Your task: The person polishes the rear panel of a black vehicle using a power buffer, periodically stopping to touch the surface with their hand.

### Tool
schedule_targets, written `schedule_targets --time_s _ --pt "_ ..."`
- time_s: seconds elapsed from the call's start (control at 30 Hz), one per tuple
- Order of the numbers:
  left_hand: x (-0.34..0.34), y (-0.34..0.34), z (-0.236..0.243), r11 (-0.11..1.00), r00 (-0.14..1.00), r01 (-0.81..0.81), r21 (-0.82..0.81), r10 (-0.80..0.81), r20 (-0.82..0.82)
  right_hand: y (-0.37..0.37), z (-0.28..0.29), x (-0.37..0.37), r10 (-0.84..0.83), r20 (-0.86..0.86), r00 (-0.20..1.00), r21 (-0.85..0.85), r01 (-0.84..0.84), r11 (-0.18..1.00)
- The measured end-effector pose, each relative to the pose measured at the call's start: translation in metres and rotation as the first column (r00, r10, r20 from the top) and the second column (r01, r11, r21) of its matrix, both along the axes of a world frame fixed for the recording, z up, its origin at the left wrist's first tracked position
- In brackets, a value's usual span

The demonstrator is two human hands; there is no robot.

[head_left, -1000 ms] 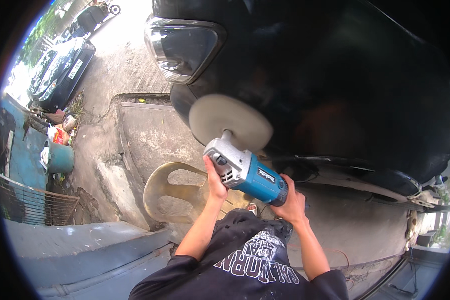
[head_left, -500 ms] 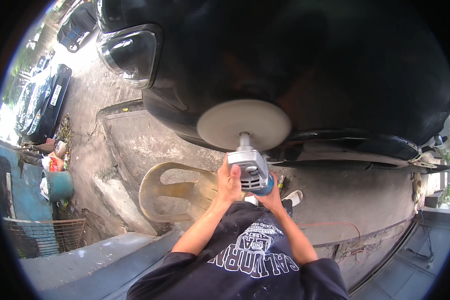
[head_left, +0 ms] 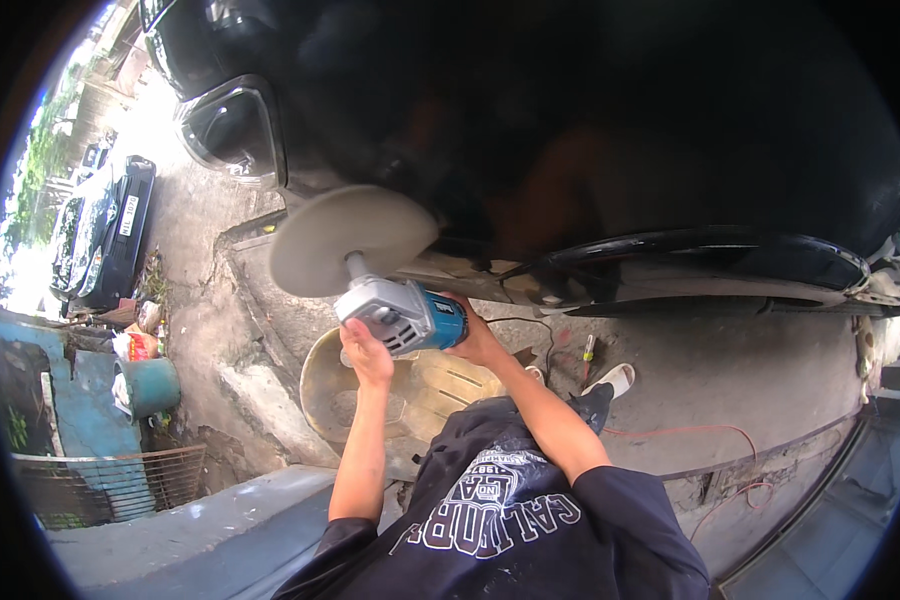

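I hold a teal-and-silver power polisher [head_left: 410, 316] with a large, pale, motion-blurred round pad [head_left: 325, 235] at the black car's lower front [head_left: 610, 140], below a light housing [head_left: 220, 130]. My left hand [head_left: 368, 355] grips the silver head from below. My right hand [head_left: 475, 335] is wrapped round the teal body, its fingers partly hidden behind it. Whether the pad touches the paint is unclear. Beneath the tool stands a worn beige plastic chair [head_left: 325, 405].
A blue-grey ledge [head_left: 210, 510] runs behind me. At left are a teal bucket [head_left: 150, 388], a rusty grate [head_left: 120, 490] and a parked dark car [head_left: 100, 230]. An orange cord [head_left: 720, 432] and a small hand tool [head_left: 587, 355] lie at right on the concrete.
The polisher and both hands have swung left along the car over the last half second, and the tool now lies more sideways. The view has shifted slightly.
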State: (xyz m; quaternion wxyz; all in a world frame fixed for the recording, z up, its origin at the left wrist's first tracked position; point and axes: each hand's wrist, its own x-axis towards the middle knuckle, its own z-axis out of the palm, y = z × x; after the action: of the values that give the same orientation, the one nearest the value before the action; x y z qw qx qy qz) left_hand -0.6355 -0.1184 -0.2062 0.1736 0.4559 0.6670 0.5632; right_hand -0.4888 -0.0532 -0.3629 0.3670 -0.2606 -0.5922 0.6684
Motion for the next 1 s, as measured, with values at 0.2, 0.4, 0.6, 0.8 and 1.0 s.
schedule_targets --time_s 0.2,0.4,0.6,0.8,1.0 --pt "0.088 0.016 0.055 0.957 0.919 0.266 -0.112 -0.287 -0.270 -0.021 -0.003 -0.007 -0.147 -0.404 0.903 -0.148 0.094 0.985" --pt "0.115 0.029 0.076 0.922 0.751 0.319 -0.218 -0.386 -0.536 -0.028 -0.003 -0.016 -0.278 -0.380 0.882 -0.116 0.252 0.961" --pt "0.053 0.018 0.061 0.975 0.940 0.210 -0.069 -0.220 -0.262 -0.015 0.018 -0.039 -0.186 -0.412 0.892 -0.185 0.118 0.976" --pt "0.015 0.005 0.061 1.000 0.982 0.025 -0.004 -0.026 -0.185 -0.009 0.027 -0.036 0.003 -0.185 0.983 -0.115 -0.024 0.993" --pt "0.103 0.023 0.100 0.934 0.872 0.285 -0.214 -0.345 -0.348 -0.018 0.023 -0.018 -0.172 -0.381 0.909 -0.081 0.153 0.985"
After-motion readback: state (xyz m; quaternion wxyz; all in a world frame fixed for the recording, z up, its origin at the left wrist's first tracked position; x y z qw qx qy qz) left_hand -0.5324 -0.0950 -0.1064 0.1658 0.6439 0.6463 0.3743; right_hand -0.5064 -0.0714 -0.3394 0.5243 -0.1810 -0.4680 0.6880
